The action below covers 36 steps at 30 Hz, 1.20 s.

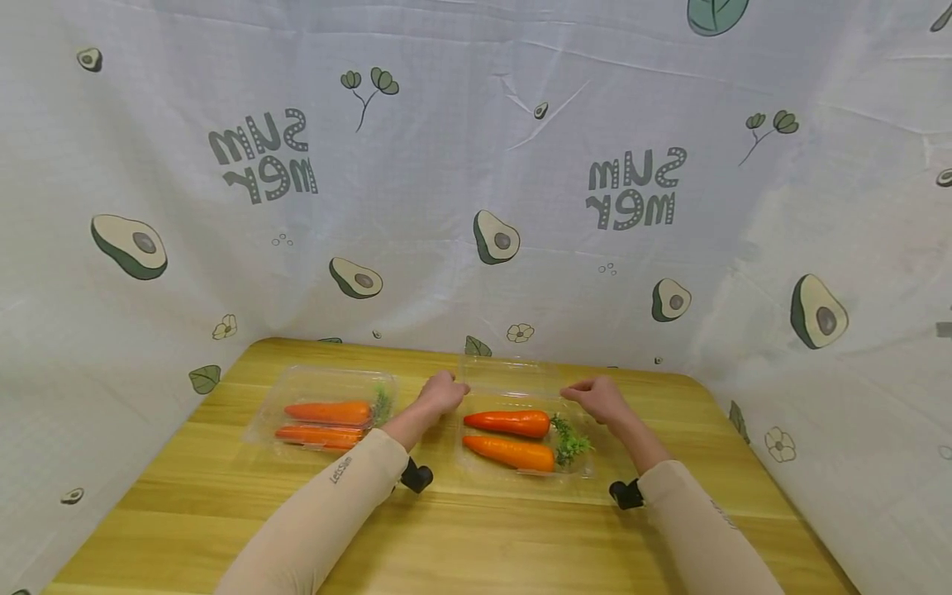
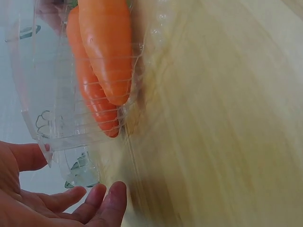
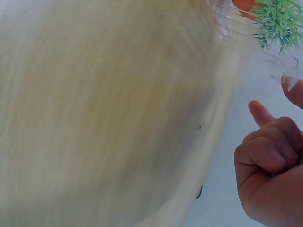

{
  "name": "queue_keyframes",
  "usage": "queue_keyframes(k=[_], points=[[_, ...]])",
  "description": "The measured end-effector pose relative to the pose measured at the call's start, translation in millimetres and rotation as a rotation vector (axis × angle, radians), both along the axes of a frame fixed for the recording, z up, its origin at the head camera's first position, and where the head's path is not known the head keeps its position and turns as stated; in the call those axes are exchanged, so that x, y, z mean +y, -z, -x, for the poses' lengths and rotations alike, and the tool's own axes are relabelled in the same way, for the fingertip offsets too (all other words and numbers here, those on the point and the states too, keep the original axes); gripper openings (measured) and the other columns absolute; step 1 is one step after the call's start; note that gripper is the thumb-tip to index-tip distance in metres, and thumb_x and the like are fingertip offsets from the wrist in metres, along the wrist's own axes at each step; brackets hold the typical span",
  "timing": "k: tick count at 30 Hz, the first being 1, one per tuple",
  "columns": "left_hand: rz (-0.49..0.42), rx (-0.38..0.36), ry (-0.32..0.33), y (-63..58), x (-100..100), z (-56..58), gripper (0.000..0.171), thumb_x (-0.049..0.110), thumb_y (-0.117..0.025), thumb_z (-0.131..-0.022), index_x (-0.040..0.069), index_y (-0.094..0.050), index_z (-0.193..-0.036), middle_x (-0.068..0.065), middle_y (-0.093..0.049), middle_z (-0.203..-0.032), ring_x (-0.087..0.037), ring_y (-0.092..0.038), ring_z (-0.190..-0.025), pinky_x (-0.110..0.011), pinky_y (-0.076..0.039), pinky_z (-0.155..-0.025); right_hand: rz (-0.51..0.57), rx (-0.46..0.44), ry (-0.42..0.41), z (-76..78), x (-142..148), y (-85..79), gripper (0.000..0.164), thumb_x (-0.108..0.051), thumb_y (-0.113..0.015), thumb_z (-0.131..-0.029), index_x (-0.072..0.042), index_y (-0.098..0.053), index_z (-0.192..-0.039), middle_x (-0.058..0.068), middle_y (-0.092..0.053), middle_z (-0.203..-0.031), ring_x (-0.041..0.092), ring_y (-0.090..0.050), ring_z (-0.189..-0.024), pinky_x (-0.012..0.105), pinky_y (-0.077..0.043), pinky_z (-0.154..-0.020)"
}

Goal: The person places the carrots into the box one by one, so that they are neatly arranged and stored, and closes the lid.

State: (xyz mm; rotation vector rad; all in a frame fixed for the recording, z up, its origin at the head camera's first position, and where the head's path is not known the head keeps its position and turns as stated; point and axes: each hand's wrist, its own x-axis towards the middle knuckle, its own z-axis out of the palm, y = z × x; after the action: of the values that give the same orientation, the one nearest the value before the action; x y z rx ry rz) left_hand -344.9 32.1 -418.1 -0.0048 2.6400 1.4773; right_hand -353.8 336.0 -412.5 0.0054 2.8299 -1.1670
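A clear plastic clamshell box (image 1: 513,483) lies in front of me, lid (image 1: 509,373) raised at the back. In its tray are a red-orange carrot (image 1: 506,423) and a lighter orange carrot (image 1: 509,452), green tops (image 1: 568,440) to the right. My left hand (image 1: 440,392) is at the lid's left corner. In the left wrist view, its thumb touches the plastic corner and the other fingers stand apart. At the lid's right corner is my right hand (image 1: 601,400). In the right wrist view, its thumb tip touches the plastic, its index finger apart and the others curled.
To the left lies another clear plastic box (image 1: 260,413) with orange carrots (image 1: 327,411) inside. Both boxes rest on a wooden table (image 1: 476,537). A white curtain (image 1: 446,165) with avocado prints hangs behind and at the sides.
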Motion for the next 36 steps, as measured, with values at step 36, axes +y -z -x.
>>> queue_keyframes(k=[36], points=[[-0.035, 0.019, -0.025, -4.1, 2.6, 2.7, 0.040, 0.013, -0.065, -0.097, 0.001, -0.057, -0.134, -0.016, -0.061, -0.132, -0.030, -0.060, -0.103, -0.045, -0.050, -0.092, 0.107, 0.001, 0.046, -2.0, -6.3, -5.2, 0.041, -0.023, -0.061, -0.100, 0.005, -0.063, -0.129, 0.009, -0.065, -0.088, 0.009, -0.024, -0.045, 0.025, -0.028, -0.047]])
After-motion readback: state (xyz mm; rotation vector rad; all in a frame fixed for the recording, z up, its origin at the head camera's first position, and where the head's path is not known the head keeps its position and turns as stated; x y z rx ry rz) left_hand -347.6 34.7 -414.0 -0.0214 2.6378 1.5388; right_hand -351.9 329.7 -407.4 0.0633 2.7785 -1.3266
